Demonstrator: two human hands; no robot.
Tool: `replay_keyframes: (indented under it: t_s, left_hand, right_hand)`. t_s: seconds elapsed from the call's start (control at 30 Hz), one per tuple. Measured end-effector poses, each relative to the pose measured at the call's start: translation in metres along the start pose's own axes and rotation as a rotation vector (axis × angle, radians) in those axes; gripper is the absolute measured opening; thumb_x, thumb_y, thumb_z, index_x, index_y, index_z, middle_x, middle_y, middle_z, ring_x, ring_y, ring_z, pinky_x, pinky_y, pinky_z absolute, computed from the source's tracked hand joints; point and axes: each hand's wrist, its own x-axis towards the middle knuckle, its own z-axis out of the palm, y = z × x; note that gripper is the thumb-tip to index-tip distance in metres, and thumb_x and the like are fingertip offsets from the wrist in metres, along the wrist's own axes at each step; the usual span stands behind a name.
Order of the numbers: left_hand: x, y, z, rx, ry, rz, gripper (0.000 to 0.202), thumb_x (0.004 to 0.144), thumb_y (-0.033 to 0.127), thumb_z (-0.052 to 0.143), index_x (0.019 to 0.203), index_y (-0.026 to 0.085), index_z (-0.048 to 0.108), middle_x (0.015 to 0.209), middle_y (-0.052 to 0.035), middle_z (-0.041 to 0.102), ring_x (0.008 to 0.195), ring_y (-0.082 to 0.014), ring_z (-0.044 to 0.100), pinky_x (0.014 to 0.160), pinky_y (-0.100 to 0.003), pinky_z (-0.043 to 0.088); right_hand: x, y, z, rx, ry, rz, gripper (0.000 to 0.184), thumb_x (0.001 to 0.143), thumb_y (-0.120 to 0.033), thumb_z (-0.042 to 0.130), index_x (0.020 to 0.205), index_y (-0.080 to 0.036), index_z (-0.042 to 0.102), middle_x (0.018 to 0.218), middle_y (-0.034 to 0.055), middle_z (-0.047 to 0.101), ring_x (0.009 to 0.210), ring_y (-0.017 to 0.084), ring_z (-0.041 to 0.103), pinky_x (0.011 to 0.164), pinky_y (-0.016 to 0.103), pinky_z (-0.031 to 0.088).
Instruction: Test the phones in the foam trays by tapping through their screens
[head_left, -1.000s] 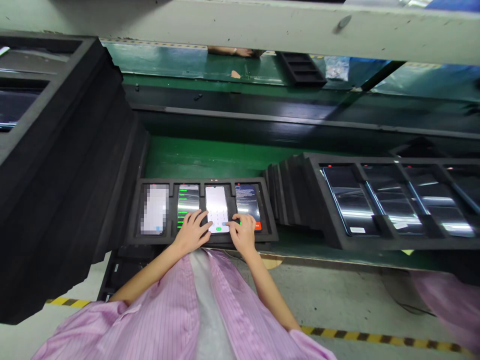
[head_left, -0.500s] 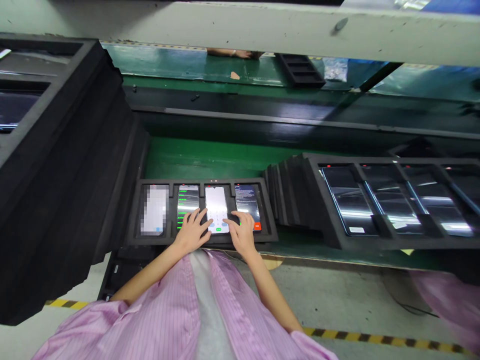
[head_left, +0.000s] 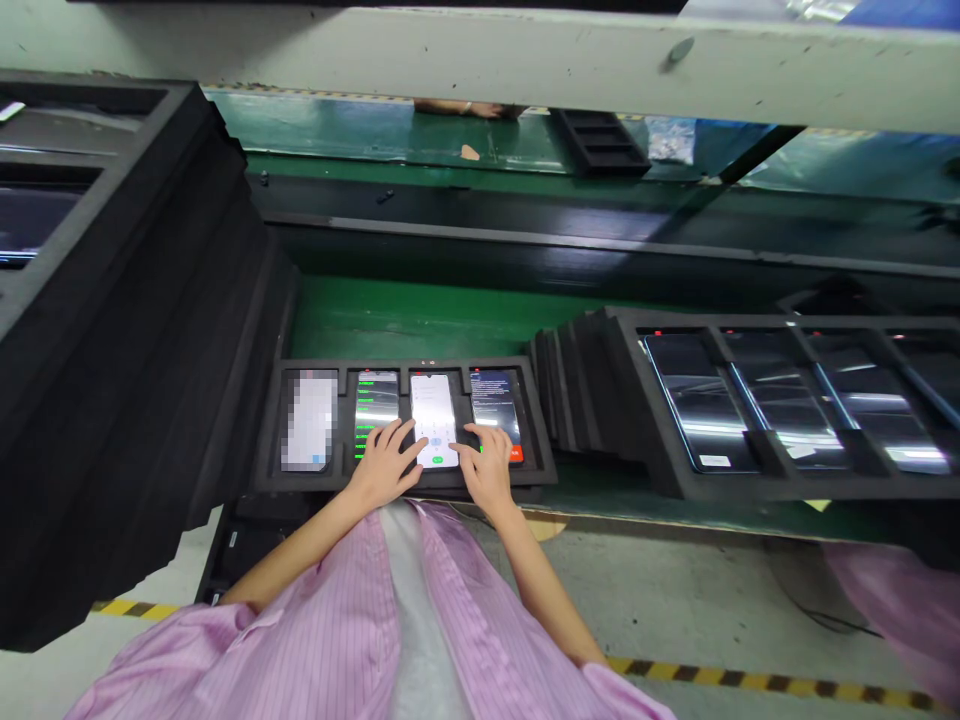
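A black foam tray (head_left: 534, 440) lies on the green bench in front of me with several lit phones side by side in its slots. My left hand (head_left: 385, 463) rests open over the lower part of the second phone (head_left: 376, 397), fingers spread, thumb reaching toward the white-screened third phone (head_left: 433, 410). My right hand (head_left: 487, 463) lies open with its fingers spread over the bottom of the fourth phone (head_left: 493, 398), its index finger touching the third phone's lower edge. Neither hand holds anything.
A tall stack of black foam trays (head_left: 127, 330) rises at my left. Another tilted stack of trays (head_left: 660, 400) with dark phones stands at the right. A conveyor channel (head_left: 600, 250) runs behind. Another person's hand (head_left: 465, 105) shows at the far side, and a pink sleeve (head_left: 907, 600) at lower right.
Almost nothing has changed; my fingers shift very slightly over the phone screens while both hands stay in place on the tray.
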Motion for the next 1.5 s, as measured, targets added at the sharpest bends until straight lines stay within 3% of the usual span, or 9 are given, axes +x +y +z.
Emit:
replay_keyframes:
  t_s: [0.13,0.3,0.5,0.73,1.0,1.27,1.4,1.5]
  left_hand:
    - [0.0,-0.001,0.001,-0.018,-0.001,0.037,0.031,0.087,0.033,0.043,0.11,0.024,0.061,0.131,-0.0101,0.047,0.121,-0.0282,0.038,0.094,-0.046,0.034]
    - [0.0,-0.001,0.001,-0.01,0.013,0.04,0.032,0.087,0.033,0.042,0.113,0.024,0.059,0.129,-0.0103,0.049,0.12,-0.0278,0.039,0.094,-0.045,0.034]
    - [0.0,-0.002,0.001,-0.016,0.02,0.045,0.029,0.087,0.033,0.042,0.108,0.023,0.061,0.128,-0.0096,0.05,0.12,-0.0275,0.039,0.093,-0.045,0.034]
    - [-0.001,-0.002,0.0,-0.037,0.042,0.019,0.031,0.087,0.03,0.042,0.112,0.024,0.059,0.126,-0.01,0.051,0.119,-0.0266,0.04,0.093,-0.044,0.035]
    - [0.0,-0.002,0.002,-0.016,0.099,-0.06,0.029,0.088,0.027,0.039,0.108,0.023,0.06,0.124,-0.0102,0.052,0.118,-0.0266,0.041,0.092,-0.044,0.036]
    - [-0.001,-0.003,0.005,-0.023,0.109,-0.075,0.029,0.088,0.025,0.04,0.108,0.021,0.06,0.124,-0.0107,0.053,0.119,-0.0266,0.041,0.092,-0.044,0.036]
    - [0.0,-0.002,0.003,-0.158,0.095,-0.102,0.028,0.087,0.023,0.04,0.107,0.021,0.061,0.123,-0.0113,0.053,0.119,-0.027,0.041,0.094,-0.047,0.036]
    - [0.004,0.004,-0.015,-0.406,0.086,-0.164,0.027,0.086,0.022,0.041,0.104,0.021,0.061,0.12,-0.0104,0.055,0.115,-0.025,0.045,0.095,-0.046,0.037]
  right_hand:
    - [-0.001,0.001,0.0,0.014,0.01,0.011,0.036,0.086,-0.018,0.036,0.079,-0.026,0.07,0.106,0.0054,0.055,0.104,0.022,0.043,0.096,0.047,0.028]
    - [-0.001,0.0,0.001,-0.004,-0.016,0.022,0.035,0.086,-0.019,0.037,0.077,-0.027,0.071,0.096,0.0042,0.056,0.096,0.02,0.045,0.096,0.046,0.026]
    - [-0.004,0.001,0.0,0.004,0.037,0.035,0.038,0.088,-0.021,0.034,0.084,-0.026,0.071,0.077,0.0025,0.05,0.077,0.016,0.044,0.085,0.04,0.03]
    - [0.0,0.007,0.0,0.013,0.084,0.099,0.039,0.089,-0.021,0.033,0.083,-0.026,0.071,0.071,0.0018,0.046,0.073,0.016,0.042,0.076,0.035,0.029]
    - [0.014,-0.004,0.008,-0.015,0.04,0.117,0.039,0.091,-0.023,0.031,0.091,-0.025,0.069,0.078,0.0035,0.049,0.078,0.017,0.043,0.081,0.037,0.03]
    - [0.015,-0.005,0.01,-0.075,-0.012,0.1,0.035,0.091,-0.025,0.031,0.099,-0.024,0.066,0.098,0.0073,0.052,0.093,0.021,0.043,0.089,0.043,0.029]
    - [0.015,-0.005,0.01,-0.105,-0.019,0.123,0.035,0.091,-0.026,0.031,0.1,-0.023,0.065,0.101,0.0081,0.051,0.097,0.021,0.044,0.091,0.042,0.03]
    - [0.02,-0.008,0.011,-0.159,-0.079,0.118,0.034,0.091,-0.027,0.032,0.104,-0.023,0.063,0.108,0.0093,0.05,0.103,0.022,0.043,0.096,0.045,0.027]
